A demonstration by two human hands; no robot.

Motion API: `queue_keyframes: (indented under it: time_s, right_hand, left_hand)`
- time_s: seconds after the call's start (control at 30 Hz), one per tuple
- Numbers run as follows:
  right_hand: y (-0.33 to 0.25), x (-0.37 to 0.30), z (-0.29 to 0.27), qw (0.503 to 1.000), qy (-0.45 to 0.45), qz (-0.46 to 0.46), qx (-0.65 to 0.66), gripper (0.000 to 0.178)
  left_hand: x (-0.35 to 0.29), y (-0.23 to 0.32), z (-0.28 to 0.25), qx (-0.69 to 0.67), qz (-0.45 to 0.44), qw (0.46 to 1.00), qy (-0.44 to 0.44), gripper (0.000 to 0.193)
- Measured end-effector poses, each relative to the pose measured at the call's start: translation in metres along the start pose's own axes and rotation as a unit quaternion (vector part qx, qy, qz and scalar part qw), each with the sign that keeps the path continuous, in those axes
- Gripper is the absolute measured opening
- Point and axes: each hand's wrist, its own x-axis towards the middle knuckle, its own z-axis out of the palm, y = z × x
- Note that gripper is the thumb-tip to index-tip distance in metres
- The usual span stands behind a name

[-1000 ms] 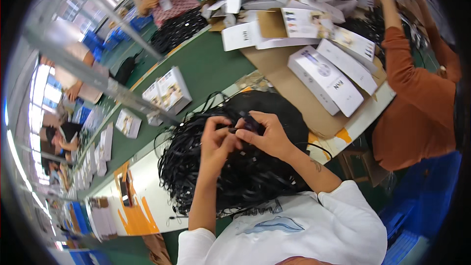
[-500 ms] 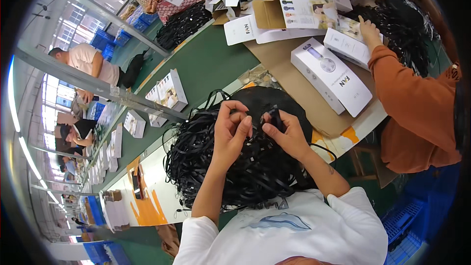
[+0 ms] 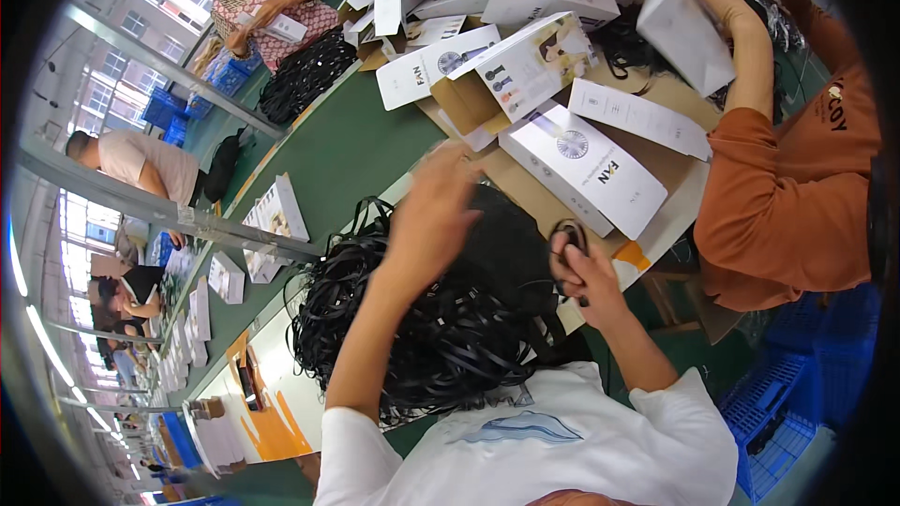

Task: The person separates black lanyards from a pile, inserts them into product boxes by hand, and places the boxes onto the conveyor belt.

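Black cords (image 3: 441,328) lie in a big tangled heap on the green desk (image 3: 347,155), right in front of the person; they are thin, flat and glossy, looped over one another so that no single strand can be followed. The right hand (image 3: 581,272) is raised just off the heap's right edge, its fingers (image 3: 562,245) closed around a small coiled loop of cord (image 3: 568,232). The left hand (image 3: 441,201) is lifted above the pile's far side, fingers loosely spread; it is blurred, and whether it grips any cord cannot be told. Beyond the heap, touching a sheet of brown cardboard, sits a white box (image 3: 586,169), with more white boxes crowding the far end of the desk. A co-worker in an orange sleeve (image 3: 783,187) lifts another white carton (image 3: 684,33) at the right. The left forearm and the person's white shirt (image 3: 534,440) hide the near part of the heap.
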Motion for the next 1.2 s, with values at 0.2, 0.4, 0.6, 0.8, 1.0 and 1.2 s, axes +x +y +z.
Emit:
queue_keyframes:
  time_s: [0.2,0.4,0.6,0.8,1.0,1.2]
  right_hand:
    - [-0.018,-0.052,-0.027,0.985,0.152,-0.061,-0.058,0.013]
    - [-0.018,-0.082,-0.037,0.967,0.195,-0.086,-0.140,0.011]
    - [-0.068,-0.079,0.002,0.812,0.143,-0.235,-0.515,0.013]
    - [-0.130,-0.038,0.091,0.670,0.213,-0.379,-0.602,0.022]
    - [-0.109,0.006,0.196,0.214,-0.082,-0.508,-0.830,0.031]
    - [-0.068,-0.010,0.302,0.179,-0.487,-0.233,-0.822,0.011]
  left_hand:
    - [0.080,0.031,0.094,0.019,0.229,0.955,-0.190,0.106]
    - [0.103,0.016,0.151,0.056,0.300,0.944,-0.124,0.109]
    - [0.064,0.026,0.040,-0.142,0.200,0.968,-0.062,0.095]
    - [0.007,0.011,-0.087,-0.469,0.169,0.863,0.082,0.096]
    - [-0.078,0.018,-0.110,-0.631,0.073,0.769,-0.071,0.088]
    - [-0.155,0.011,-0.086,-0.718,0.050,0.687,-0.100,0.076]
